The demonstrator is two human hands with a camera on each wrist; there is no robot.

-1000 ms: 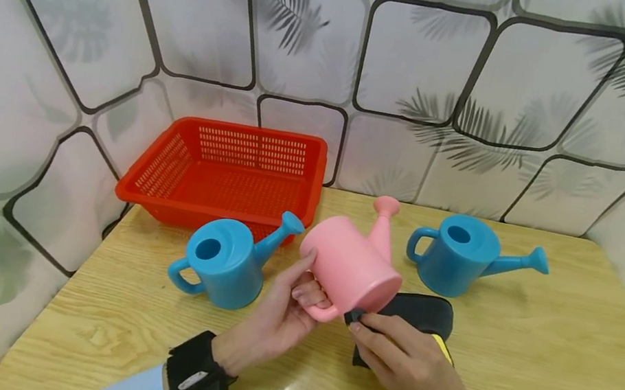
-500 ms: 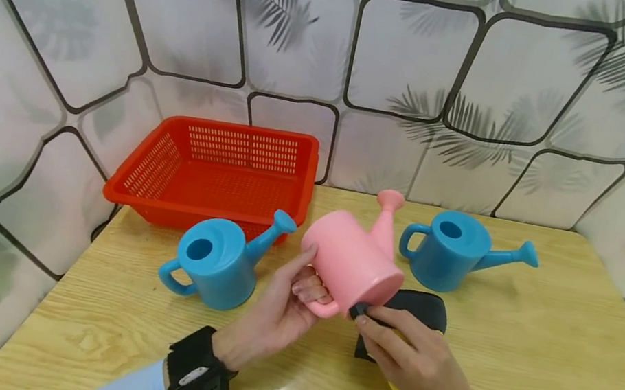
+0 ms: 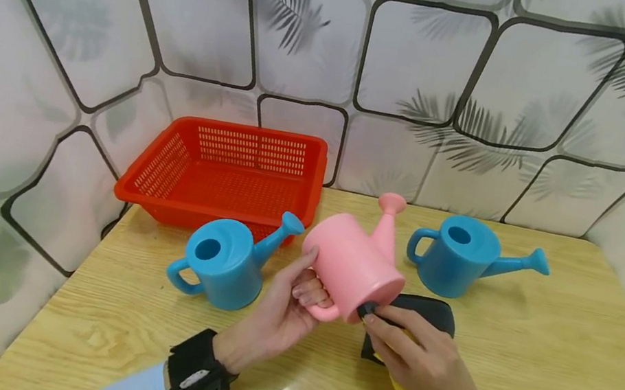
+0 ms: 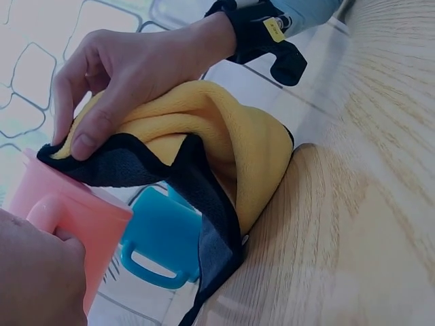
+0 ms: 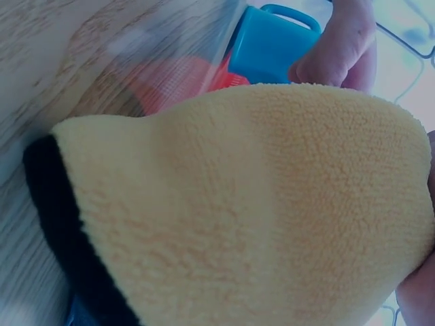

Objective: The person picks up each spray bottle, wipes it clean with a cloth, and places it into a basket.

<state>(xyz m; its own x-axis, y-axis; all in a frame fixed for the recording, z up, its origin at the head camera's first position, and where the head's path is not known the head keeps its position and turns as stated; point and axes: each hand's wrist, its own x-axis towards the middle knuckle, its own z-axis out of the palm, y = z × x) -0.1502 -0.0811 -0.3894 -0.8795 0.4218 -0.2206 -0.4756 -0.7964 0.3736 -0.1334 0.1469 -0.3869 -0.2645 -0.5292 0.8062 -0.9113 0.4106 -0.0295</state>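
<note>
A pink watering can (image 3: 347, 260) is tilted in the air in the head view, base toward me and spout pointing away. My left hand (image 3: 283, 308) grips it by its handle, the thumb lying along its side. A yellow cloth with a dark border (image 4: 251, 149) hangs from my right hand (image 3: 421, 364), which pinches one edge and holds it against the can's base. In the right wrist view the yellow pile of the cloth fills most of the picture and hides the contact. The cloth's lower part reaches close to the table.
A blue watering can (image 3: 225, 263) stands left of my left hand. Another blue watering can (image 3: 458, 259) stands at the back right, spout to the right. Behind the left one sits a red plastic basket (image 3: 216, 209) on the wooden table (image 3: 544, 375), near the patterned curtain.
My right hand has moved slightly right along the pink can's base with the cloth. The left hand keeps its hold on the handle; the can has shifted very little.
</note>
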